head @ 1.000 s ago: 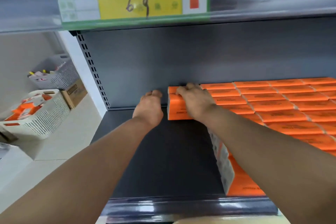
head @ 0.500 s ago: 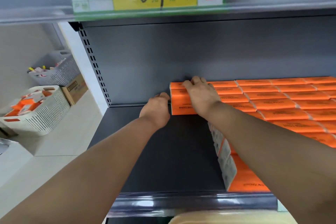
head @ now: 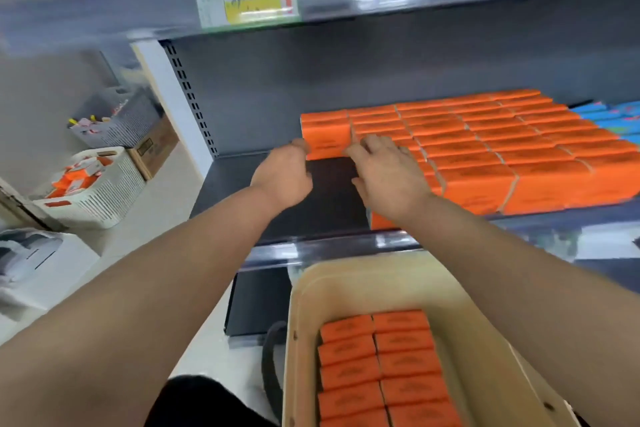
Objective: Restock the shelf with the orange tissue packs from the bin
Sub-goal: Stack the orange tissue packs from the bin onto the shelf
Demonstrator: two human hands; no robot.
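Observation:
Rows of orange tissue packs [head: 485,146] fill the dark grey shelf [head: 329,208] from the middle to the right. The last stack in the back row [head: 325,133] stands at the left end. My left hand [head: 282,177] is loosely curled, its fingertips at that stack's lower left corner. My right hand [head: 384,173] has its fingers apart, touching the stack's lower right edge. Neither hand holds a pack. Below, a beige bin [head: 363,274] holds two columns of orange packs [head: 381,367].
Blue packs [head: 620,118] adjoin the orange rows at far right. The shelf's left front is bare. On the floor at left stand a white basket [head: 114,198] with orange packs, a grey basket [head: 117,121] and a cardboard box [head: 152,149]. A price label [head: 247,3] hangs above.
My right hand has slid off the top of the end stack toward its front, and my left hand has drawn back slightly. The view has pulled back and down, bringing the bin in.

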